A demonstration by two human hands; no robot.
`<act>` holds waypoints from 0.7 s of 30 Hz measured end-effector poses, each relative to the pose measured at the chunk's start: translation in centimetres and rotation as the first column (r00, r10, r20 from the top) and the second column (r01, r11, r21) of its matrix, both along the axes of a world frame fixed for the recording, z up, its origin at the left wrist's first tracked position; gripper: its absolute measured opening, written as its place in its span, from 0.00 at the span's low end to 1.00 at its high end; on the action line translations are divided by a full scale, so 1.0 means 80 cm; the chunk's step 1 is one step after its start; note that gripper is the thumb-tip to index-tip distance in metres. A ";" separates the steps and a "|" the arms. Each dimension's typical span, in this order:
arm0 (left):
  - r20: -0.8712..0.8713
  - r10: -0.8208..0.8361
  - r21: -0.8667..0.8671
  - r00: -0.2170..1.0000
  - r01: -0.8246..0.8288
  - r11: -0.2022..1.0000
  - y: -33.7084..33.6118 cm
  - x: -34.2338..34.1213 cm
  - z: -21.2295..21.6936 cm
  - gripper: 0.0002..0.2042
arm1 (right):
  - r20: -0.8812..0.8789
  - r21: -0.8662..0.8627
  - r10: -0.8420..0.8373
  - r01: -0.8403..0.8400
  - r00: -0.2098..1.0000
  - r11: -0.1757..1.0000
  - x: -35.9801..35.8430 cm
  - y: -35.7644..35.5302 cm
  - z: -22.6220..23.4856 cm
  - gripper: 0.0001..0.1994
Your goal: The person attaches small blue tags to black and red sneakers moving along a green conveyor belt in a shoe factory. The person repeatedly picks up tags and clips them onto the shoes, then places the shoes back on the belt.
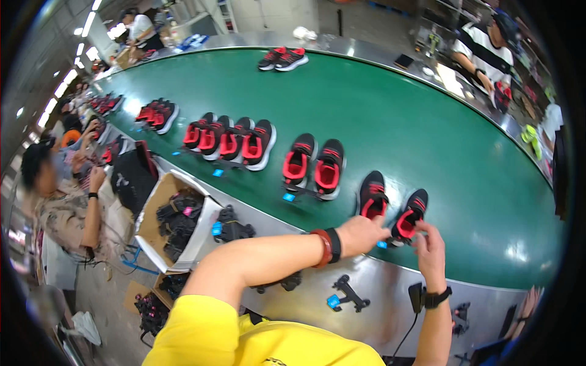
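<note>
**Two Hands Meet the Near Pair on a Green Belt**

The green belt (464,165) sweeps across the middle, glossy under lamps (88,24). A metal ledge (397,305) runs along its near side, a metal rim (238,41) along its far side. Workers sit down the left, and one worker (488,55) is across the belt at upper right.

The near pair, a left shoe (372,186) and a right shoe (418,202), black with red linings, stands on the belt by the ledge, toes pointing away. The person's left hand (361,235) is at the left shoe's heel and covers part of it; whether its fingers close on anything cannot be told. The right hand (431,250) has bent fingers by the right shoe's heel; its grip cannot be told either. A blue tag (381,244) shows between the hands, but the dark part beside it is hard to make out.

The left forearm (268,259) partly hides a black bundle (287,282) on the ledge. At lower right, another hand (530,307) is cut off by the dark lens edge.

To the left stand another pair (314,165), a row of four (229,143) and a farther cluster (159,114). An open box (201,236) of black parts abuts the ledge, and a loose black hanger (349,294) lies in front of the person.
</note>
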State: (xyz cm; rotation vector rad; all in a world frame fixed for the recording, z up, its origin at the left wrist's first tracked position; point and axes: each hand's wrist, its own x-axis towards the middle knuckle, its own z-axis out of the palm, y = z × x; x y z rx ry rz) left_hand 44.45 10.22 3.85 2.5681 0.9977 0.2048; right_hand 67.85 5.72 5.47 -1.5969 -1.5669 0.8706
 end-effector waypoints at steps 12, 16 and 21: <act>-0.072 0.109 -0.112 0.991 -0.117 0.987 -0.003 -0.033 0.012 0.16 | 0.786 0.185 0.170 -0.489 0.594 0.852 -0.016 0.026 -0.009 0.15; -0.059 0.116 -0.099 0.992 -0.121 0.988 -0.005 -0.038 0.014 0.16 | 0.818 0.172 0.173 -0.521 0.548 0.836 -0.028 0.027 0.001 0.16; -0.052 0.129 -0.081 0.990 -0.133 0.988 -0.004 -0.045 0.007 0.16 | 0.836 0.150 0.204 -0.569 0.510 0.809 -0.045 0.034 0.000 0.14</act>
